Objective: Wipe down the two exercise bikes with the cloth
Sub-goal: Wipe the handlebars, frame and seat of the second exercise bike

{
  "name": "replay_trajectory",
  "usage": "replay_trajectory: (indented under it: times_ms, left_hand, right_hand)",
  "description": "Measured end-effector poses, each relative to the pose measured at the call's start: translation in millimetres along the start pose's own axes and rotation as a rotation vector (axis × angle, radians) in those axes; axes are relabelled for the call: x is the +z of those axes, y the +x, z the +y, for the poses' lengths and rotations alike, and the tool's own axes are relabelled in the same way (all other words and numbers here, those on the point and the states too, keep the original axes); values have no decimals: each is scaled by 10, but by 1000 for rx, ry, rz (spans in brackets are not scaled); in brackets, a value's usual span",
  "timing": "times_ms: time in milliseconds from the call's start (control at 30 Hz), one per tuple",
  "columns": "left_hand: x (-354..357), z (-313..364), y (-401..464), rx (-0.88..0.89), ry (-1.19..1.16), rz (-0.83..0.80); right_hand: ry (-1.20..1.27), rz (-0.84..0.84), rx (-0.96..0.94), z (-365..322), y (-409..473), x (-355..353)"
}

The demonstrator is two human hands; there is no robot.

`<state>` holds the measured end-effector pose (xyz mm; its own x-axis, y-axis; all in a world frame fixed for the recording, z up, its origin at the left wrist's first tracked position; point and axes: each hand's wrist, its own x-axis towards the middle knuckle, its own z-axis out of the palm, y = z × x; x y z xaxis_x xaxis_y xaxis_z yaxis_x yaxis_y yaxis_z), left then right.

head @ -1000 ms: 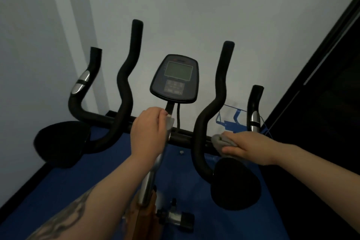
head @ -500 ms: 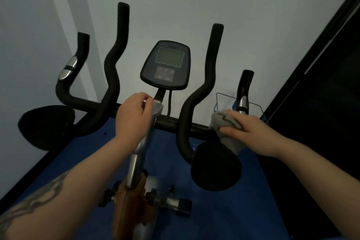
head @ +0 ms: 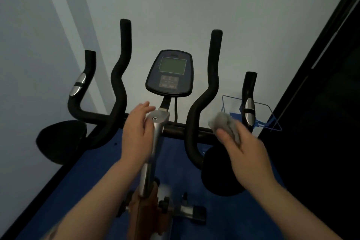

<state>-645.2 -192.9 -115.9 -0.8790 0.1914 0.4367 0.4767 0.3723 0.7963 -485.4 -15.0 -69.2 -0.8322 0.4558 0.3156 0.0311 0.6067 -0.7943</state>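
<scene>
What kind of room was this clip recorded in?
Probably a small gym or home workout corner: an exercise bike with a console and black handlebars stands on a blue floor mat against a plain wall.

console [head: 169, 73] behind stem [head: 153, 142] — left hand [head: 137, 134] beside stem, cloth [head: 226, 123] right

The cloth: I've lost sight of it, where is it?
In the head view, the grey cloth is bunched in the right hand, right of centre, between the inner right handlebar and chrome-banded outer grip.

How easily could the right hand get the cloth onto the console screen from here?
Probably yes: the right hand holds the cloth lifted, and only the inner right handlebar rises between it and the console screen.
</scene>
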Motion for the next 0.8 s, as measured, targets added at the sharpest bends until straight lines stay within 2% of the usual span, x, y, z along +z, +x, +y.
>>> replay_trajectory:
  times_ms: [100,133,233,300,400,533,700,800]
  left_hand:
    - [87,-21,66,-15,48,18]
    - [106,-36,50,-35,60,45]
    - [126,-92,32,-38,74,99]
    - [135,-94,39,-28,68,117]
    - [154,-75,20,-39,57,142]
    - [145,-63,13,-47,50,124]
    - [126,-65,32,-55,52,120]
    - [123,-59,26,-63,56,140]
  right_hand:
    - [0,-112,-148,-208,462,225]
    - [-109,-198,-227,-243,605,314]
    - [-660,-575,-475,-219,923,470]
    - [-833,-745,-541,-146,1034,505]
    - [-1003,-807,-615,-181,1088,692]
    - [-1150,-914,-585,-363,1141,898]
    - [-1137,-674,-691,-118,1004,770]
    - [-1071,-663,-658,-85,1016,861]
